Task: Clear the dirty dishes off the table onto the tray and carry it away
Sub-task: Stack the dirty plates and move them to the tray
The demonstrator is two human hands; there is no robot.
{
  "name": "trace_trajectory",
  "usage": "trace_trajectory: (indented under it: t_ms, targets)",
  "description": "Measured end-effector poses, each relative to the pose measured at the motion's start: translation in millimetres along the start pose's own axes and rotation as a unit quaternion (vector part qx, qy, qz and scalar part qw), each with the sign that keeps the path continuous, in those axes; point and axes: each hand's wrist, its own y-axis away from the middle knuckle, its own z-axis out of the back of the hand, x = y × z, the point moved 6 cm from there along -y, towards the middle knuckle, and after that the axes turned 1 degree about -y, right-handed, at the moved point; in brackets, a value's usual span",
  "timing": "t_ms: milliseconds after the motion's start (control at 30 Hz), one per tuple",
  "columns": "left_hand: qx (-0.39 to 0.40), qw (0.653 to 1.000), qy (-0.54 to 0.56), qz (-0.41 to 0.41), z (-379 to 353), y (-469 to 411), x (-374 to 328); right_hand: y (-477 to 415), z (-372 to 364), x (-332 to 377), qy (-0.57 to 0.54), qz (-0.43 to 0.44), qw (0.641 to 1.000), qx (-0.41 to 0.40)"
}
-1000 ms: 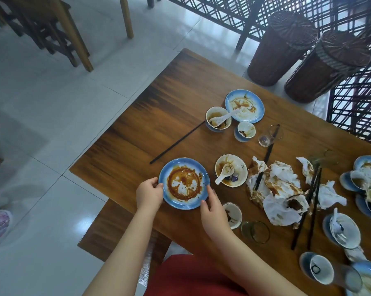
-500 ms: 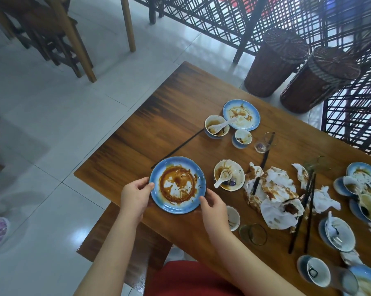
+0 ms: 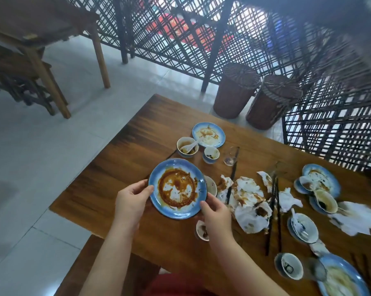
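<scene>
A blue-rimmed plate smeared with brown sauce is lifted above the wooden table. My left hand grips its left rim and my right hand grips its lower right rim. Farther back stand another dirty blue plate, a bowl with a white spoon and a small cup. A small bowl is half hidden behind the held plate. A small sauce dish lies under my right wrist. No tray is in view.
Soiled napkins and dark chopsticks litter the table's middle. More dirty plates and bowls crowd the right side. A glass stands behind the napkins. Two wicker baskets and a lattice screen stand beyond the table. A bench is below me.
Both hands have lifted the sauce-smeared plate off the table and raised it toward me. The view has tilted upward.
</scene>
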Motion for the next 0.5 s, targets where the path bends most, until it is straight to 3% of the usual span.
trace_trajectory:
  t_ms: [233, 500]
  targets:
    - [0.06, 0.998, -0.005, -0.032, -54, 22, -25, 0, 56, 17, -0.065, 0.04, 0.996, -0.054]
    - [0.127, 0.99, -0.039, -0.038, -144, 52, -23, 4, 152, 10, -0.066, 0.078, 0.988, -0.119]
